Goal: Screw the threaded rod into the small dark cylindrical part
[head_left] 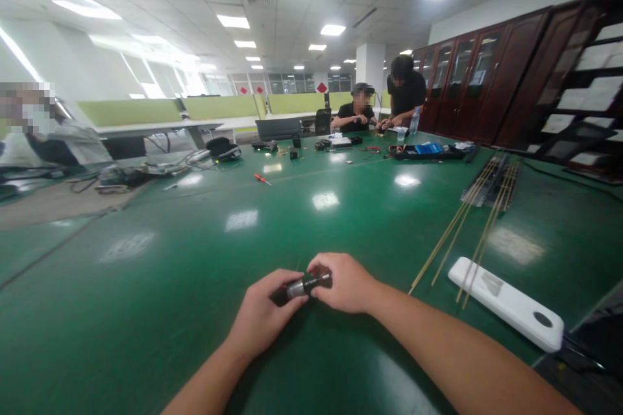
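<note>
Low over the green table [170, 298], I hold a short dark metal cylinder [296, 288] with a silver band, lying roughly level between my hands. My left hand [257, 314] grips its left end between thumb and fingers. Around the right end curl the thumb and fingers of my right hand [344, 284]. Parts of both ends are covered by my fingers, so I cannot tell exactly what kind of thing it is.
To the right lie a white power strip [506, 305] and several thin wooden sticks [445, 240]. Farther off is a red screwdriver [261, 179]. Tools and a black tray [428, 152] line the far edge, where two people work. Another person is at far left.
</note>
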`<state>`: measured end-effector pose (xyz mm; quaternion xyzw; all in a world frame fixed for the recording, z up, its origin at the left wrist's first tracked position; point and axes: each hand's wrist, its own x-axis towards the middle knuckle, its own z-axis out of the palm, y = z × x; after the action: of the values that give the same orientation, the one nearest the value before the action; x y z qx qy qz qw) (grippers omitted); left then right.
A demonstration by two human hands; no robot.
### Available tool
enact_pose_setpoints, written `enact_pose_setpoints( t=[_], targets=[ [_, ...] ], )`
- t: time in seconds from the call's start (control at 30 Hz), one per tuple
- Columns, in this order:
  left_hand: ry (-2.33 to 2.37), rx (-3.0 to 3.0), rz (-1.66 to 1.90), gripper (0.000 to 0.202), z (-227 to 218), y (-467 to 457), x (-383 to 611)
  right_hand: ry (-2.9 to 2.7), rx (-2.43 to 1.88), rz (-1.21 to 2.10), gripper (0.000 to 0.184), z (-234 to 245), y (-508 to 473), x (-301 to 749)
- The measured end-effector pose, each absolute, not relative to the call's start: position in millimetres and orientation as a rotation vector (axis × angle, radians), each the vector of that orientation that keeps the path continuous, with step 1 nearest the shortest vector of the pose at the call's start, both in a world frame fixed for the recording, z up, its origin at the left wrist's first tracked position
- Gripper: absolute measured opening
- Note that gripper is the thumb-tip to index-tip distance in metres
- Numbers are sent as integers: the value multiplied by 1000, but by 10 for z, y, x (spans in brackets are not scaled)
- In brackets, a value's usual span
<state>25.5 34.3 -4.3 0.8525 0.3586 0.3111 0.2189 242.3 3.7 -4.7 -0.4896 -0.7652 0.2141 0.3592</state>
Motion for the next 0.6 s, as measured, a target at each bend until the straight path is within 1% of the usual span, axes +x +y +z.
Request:
enact_pose_setpoints(
  t=[0.13,0.27,0.6],
  targets=[
    [1002,2373,894,22,-63,351,250,-2010,-1297,551,22,-77,42,2415],
    [987,2390,898,23,-87,368,237,-2033,-1303,576,22,-87,48,2401],
    [983,2401,887,22,-109,372,229,-2073,-1287,511,20,-68,46,2404]
  ],
)
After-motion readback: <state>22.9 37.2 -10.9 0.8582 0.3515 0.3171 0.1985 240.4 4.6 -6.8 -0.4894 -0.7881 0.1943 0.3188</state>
